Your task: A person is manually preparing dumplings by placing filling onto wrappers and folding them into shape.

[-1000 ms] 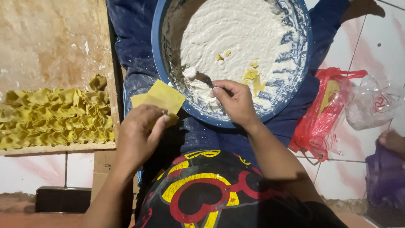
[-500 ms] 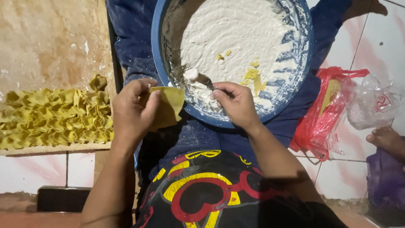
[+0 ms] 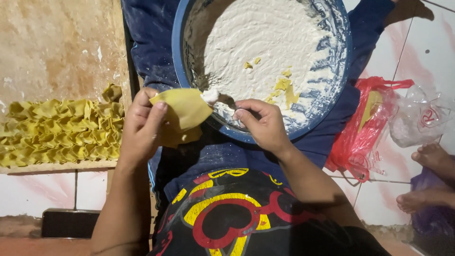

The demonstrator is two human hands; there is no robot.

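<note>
My left hand [image 3: 140, 125] holds a thin yellow dough square [image 3: 182, 110] in front of me, over my lap. My right hand [image 3: 263, 123] is shut on a small spoon [image 3: 212, 96] carrying a lump of white filling, its tip touching the dough square's upper right edge. Just beyond sits a big blue bowl [image 3: 341, 61] of white paste [image 3: 265, 42] with yellow dough scraps on it, resting between my legs.
A wooden board [image 3: 57, 52] on the left carries rows of folded yellow dumplings [image 3: 59, 130]. At the right lie a red plastic bag [image 3: 365, 128] and a clear bag [image 3: 419, 116] on white tiles. Another person's bare feet [image 3: 429, 178] show at the right edge.
My left hand lifted the dough square from low over my lap up towards the bowl's rim. My right hand drew the loaded spoon out of the paste to the dough.
</note>
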